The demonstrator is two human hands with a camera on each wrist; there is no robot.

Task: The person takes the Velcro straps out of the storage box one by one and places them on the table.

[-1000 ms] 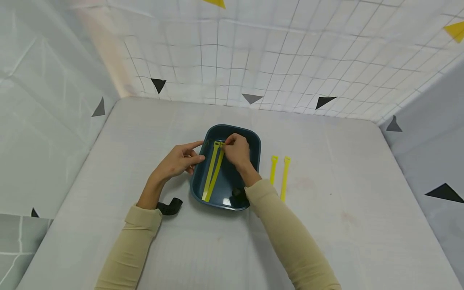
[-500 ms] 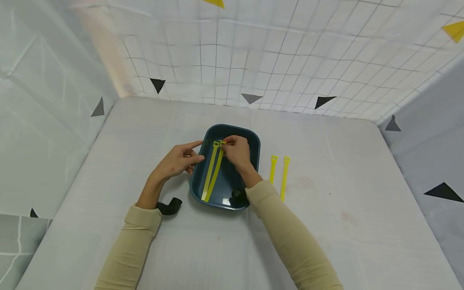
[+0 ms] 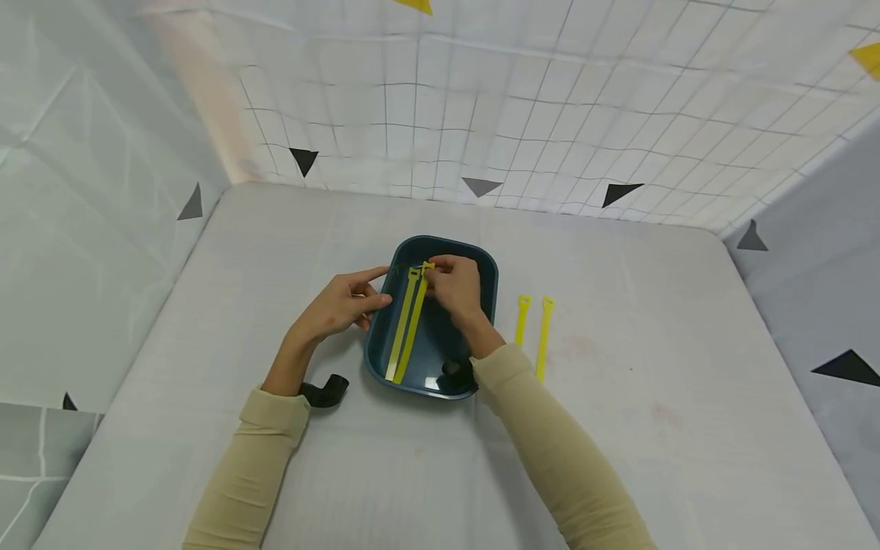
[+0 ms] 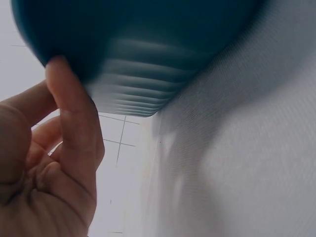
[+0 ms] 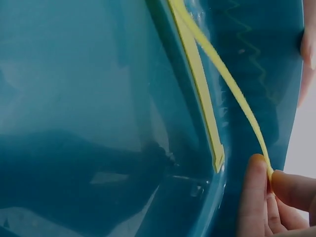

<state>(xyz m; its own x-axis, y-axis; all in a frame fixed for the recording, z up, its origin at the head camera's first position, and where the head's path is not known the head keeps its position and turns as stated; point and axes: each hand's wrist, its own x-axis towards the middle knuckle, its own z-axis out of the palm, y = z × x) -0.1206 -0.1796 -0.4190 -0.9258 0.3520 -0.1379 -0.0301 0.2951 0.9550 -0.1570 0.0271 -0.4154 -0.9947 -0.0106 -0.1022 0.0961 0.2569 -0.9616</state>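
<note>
A dark teal tray [image 3: 440, 328] stands on the white-covered table. My left hand [image 3: 344, 305] grips its left rim, thumb over the edge and a finger against the outer wall in the left wrist view. Inside lie two yellow hook-and-loop cable ties, one of them the left tie [image 3: 402, 325], flat on the floor. My right hand [image 3: 459, 284] pinches the slotted head end of the other, the right tie [image 5: 239, 94], between thumb and finger. That end is raised and bowed above the floor, and its lower end rests near the tray's front wall. My fingers partly hide its head.
Two more yellow ties lie to the tray's right, a shorter-looking tie [image 3: 522, 317] and a longer tie [image 3: 545, 336]; the right sleeve [image 3: 543, 435] covers their lower parts. A black curved piece [image 3: 326, 391] sits at the left cuff. White gridded sheeting [image 3: 481, 114] closes the back.
My right hand has shifted slightly up and to the right, drawing the pinched tie's head away from the left tie's head. My left hand stays on the rim.
</note>
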